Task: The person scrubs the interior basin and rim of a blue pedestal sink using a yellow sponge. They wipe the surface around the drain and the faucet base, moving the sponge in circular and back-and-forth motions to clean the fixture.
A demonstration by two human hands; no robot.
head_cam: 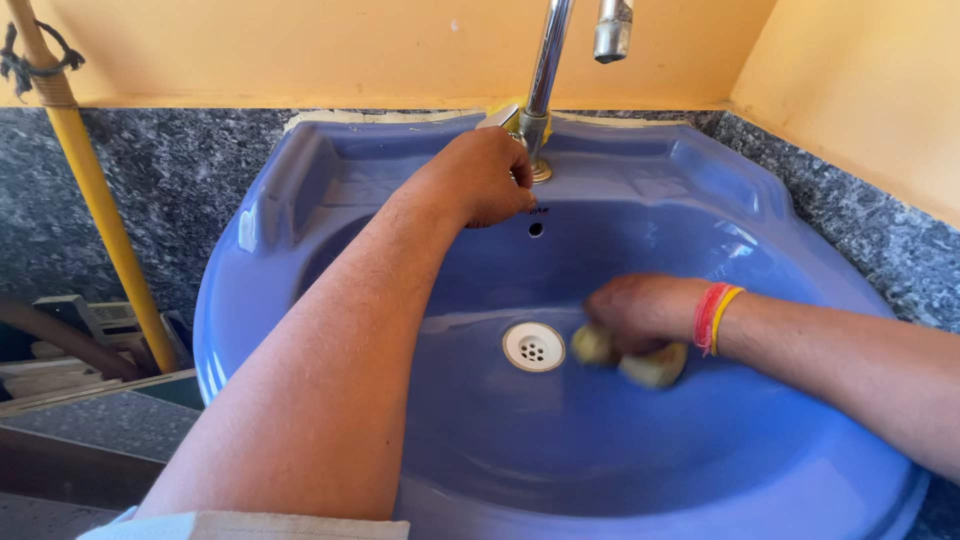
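The right hand (640, 312) is blurry, and it covers most of the yellow sponge (655, 368) – only bits stick out. The left hand (478, 178) hides the tap handle (500, 117), so its fingers can't be seen. The top of the metal tap (548, 60) is cut off – so is the blue sink (300, 200) at the bottom

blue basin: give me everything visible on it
The wash basin is a glossy blue, ceramic-looking bowl with a scalloped back ledge, set against a speckled grey stone backsplash. A white perforated drain sits at the bottom, a small overflow hole below the chrome tap. The left hand rests at the tap base; the right hand presses a yellowish sponge to the bowl.
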